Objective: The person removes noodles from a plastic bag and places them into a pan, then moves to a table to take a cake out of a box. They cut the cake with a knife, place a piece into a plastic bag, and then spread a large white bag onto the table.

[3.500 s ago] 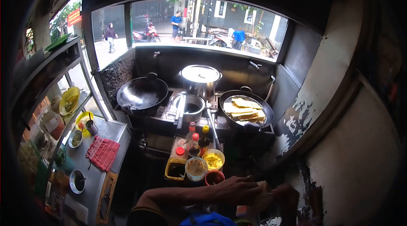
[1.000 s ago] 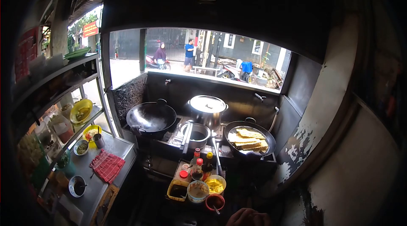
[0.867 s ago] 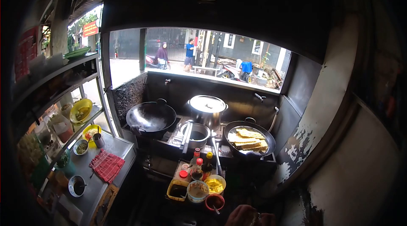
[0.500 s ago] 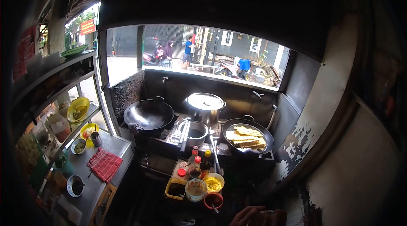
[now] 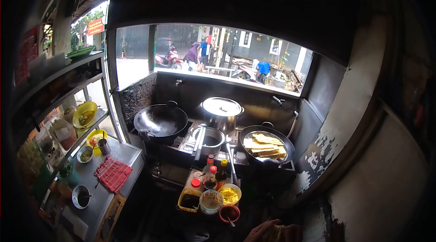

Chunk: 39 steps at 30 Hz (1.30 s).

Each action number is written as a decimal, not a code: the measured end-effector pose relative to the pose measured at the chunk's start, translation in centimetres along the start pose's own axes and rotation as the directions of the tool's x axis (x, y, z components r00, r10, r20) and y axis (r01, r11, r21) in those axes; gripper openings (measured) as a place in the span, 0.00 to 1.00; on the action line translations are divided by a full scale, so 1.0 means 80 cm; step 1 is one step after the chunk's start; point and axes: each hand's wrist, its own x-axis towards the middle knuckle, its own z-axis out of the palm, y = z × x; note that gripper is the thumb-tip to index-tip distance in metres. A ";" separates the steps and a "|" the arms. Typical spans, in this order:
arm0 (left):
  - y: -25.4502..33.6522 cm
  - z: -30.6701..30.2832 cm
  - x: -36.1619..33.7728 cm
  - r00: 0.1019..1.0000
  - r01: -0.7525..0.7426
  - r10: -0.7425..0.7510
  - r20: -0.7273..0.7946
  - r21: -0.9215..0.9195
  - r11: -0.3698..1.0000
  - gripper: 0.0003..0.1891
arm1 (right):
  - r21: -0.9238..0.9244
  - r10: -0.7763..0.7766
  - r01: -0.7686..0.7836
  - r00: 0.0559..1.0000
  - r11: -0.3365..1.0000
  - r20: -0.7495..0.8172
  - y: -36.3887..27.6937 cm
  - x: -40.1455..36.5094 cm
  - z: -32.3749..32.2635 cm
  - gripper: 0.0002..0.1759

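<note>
Low at the bottom edge, in dim light, my left hand (image 5: 259,232) and my right hand (image 5: 292,232) are close together. Between them shows a small pale-brown, rough-looking thing (image 5: 275,232) whose kind I cannot make out. Both hands look closed around it, though shadow hides most of the fingers. Nearest to them is a red bowl (image 5: 229,214) with a spoon in it. Beside that stand a tub of yellow spread (image 5: 230,194), a clear round tub (image 5: 211,202) and a yellow square container (image 5: 189,200) of dark liquid.
Ahead on the stove are a wok (image 5: 161,121), a lidded pot (image 5: 222,106), an open pot (image 5: 210,144) and a wok of frying golden slabs (image 5: 266,145). Sauce bottles (image 5: 221,174) stand in front. A red cloth (image 5: 113,175) lies on the left metal counter (image 5: 128,155).
My hands have shifted slightly, and the pale-brown thing between them shows more. Outside, the person in purple has moved right, next to the person in blue. The cooking things stay put.
</note>
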 end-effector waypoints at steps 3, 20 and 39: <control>0.006 0.004 -0.003 1.000 -0.020 0.020 0.023 -0.026 0.999 0.21 | 0.011 0.010 -0.010 1.000 1.000 -0.008 -0.001 0.001 0.003 0.09; 0.015 0.014 -0.030 0.993 -0.120 0.118 0.025 0.172 0.978 0.20 | 0.108 0.083 -0.076 0.995 0.991 -0.060 0.010 0.008 0.020 0.10; 0.018 0.010 -0.017 0.806 -0.400 0.576 0.137 0.843 0.359 0.25 | 0.399 0.075 0.005 0.980 0.917 -0.183 -0.016 -0.001 0.051 0.12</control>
